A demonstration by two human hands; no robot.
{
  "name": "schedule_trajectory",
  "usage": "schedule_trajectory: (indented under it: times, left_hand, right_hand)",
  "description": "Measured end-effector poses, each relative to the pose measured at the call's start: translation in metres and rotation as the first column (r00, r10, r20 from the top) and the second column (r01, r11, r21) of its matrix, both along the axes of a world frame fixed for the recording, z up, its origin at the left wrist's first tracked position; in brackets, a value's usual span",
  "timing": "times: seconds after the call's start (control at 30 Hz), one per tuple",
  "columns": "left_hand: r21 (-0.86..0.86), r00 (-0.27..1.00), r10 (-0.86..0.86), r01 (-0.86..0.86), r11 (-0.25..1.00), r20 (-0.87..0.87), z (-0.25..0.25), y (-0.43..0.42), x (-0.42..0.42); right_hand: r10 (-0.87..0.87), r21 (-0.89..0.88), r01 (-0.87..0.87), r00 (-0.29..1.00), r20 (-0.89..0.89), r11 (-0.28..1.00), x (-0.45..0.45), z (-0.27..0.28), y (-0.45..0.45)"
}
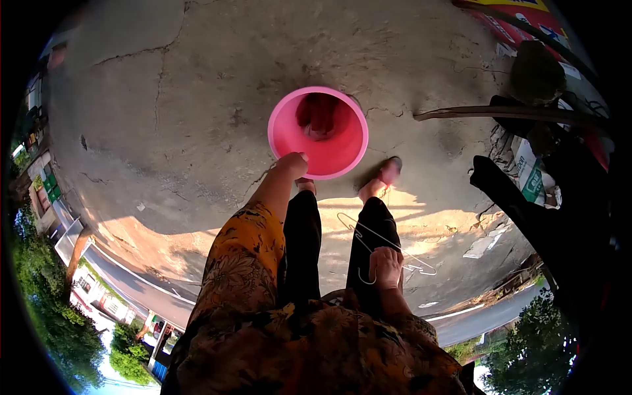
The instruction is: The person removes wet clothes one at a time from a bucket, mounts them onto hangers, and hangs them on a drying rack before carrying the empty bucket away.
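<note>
A pink bucket (283, 125) hangs out in front of my legs, its open mouth facing up at me. My left hand (293, 163) grips its near rim, with the fingers partly hidden by the rim. Inside the bucket lies a dark red, crumpled bundle (317, 115) that looks like cloth. Lower down, by my right thigh, my right hand (386, 266) is closed around a thin wire clothes hanger (378, 234). More than one hanger may be there; the wires overlap and I cannot tell.
Cracked concrete ground (197, 85) spreads around my feet. To the right are a long wooden stick (500, 112), printed cardboard (526, 168), a dark rounded lump (536, 72) and a large dark shape (559, 250). A road (141, 273) and trees (49, 296) lie behind.
</note>
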State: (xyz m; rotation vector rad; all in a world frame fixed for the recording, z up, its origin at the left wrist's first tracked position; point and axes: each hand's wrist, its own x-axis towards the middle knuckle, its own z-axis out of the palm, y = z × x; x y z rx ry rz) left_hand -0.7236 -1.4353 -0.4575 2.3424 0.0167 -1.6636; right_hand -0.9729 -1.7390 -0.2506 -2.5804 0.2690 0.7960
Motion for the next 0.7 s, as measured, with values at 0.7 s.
schedule_trajectory:
  times: [0.7]
  left_hand:
    - [-0.119,0.822,0.539,-0.526,0.842,0.181,-0.051,-0.044,-0.003]
  right_hand:
    - [0.045,0.158,-0.014,0.98,-0.194,0.987,0.036,-0.011,-0.031]
